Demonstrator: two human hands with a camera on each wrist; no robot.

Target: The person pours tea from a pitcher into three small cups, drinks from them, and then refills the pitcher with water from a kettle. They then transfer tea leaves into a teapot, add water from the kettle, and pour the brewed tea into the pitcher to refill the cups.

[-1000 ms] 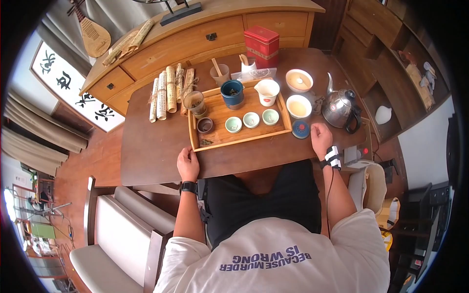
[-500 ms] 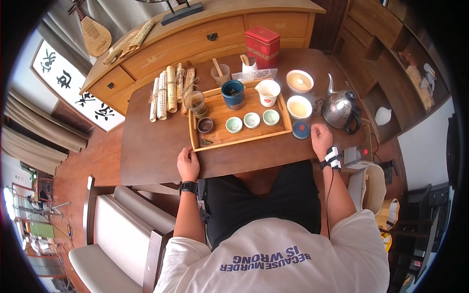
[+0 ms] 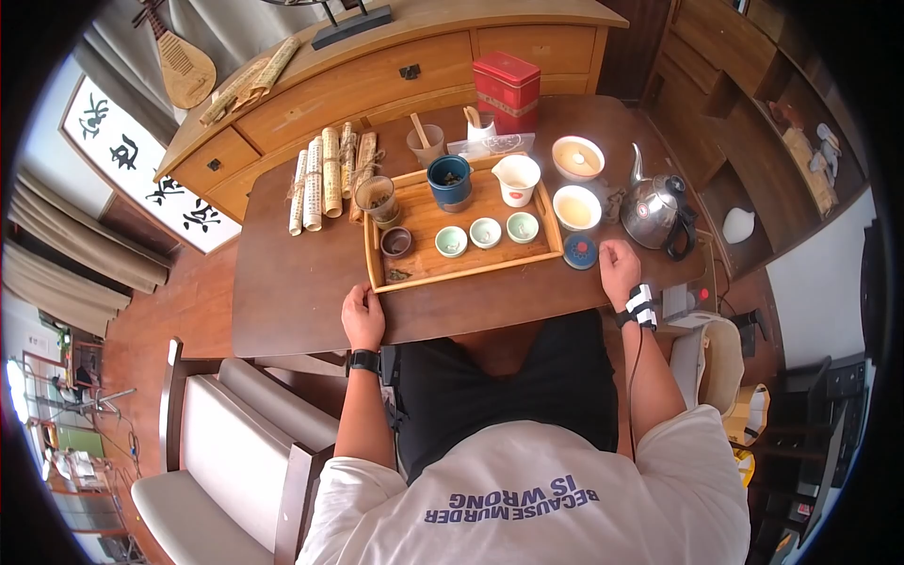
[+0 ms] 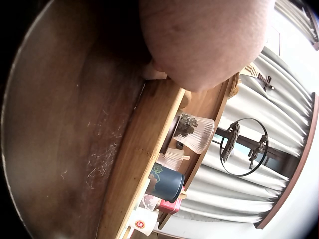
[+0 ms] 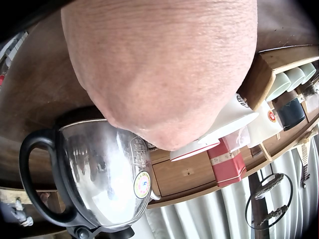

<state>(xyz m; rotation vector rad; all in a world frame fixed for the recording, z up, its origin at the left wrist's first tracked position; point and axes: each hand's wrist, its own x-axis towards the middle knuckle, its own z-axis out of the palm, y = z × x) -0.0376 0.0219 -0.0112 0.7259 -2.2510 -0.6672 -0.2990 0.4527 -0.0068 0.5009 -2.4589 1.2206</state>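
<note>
My left hand (image 3: 363,318) rests at the table's front edge, its fingers loosely curled beside the near left corner of a wooden tray (image 3: 471,275). On the tray stand green teacups (image 3: 451,241), a small brown cup (image 3: 396,242), a blue tea canister (image 3: 449,191), a ribbed glass (image 3: 376,198) of dried leaves and a white pitcher (image 3: 516,179). Loosely curled and holding nothing, my right hand (image 3: 621,271) lies on the table right of a round blue lid (image 3: 580,250). A steel kettle (image 5: 107,172) stands beyond it. Both wrist views show mostly the back of each hand.
Two white bowls (image 3: 576,206) sit right of the tray. Tied scrolls (image 3: 330,174) lie at the back left. A red tin (image 3: 507,89), a glass (image 3: 426,143) and a utensil holder (image 3: 478,125) stand behind the tray. A chair (image 3: 235,443) is at the left.
</note>
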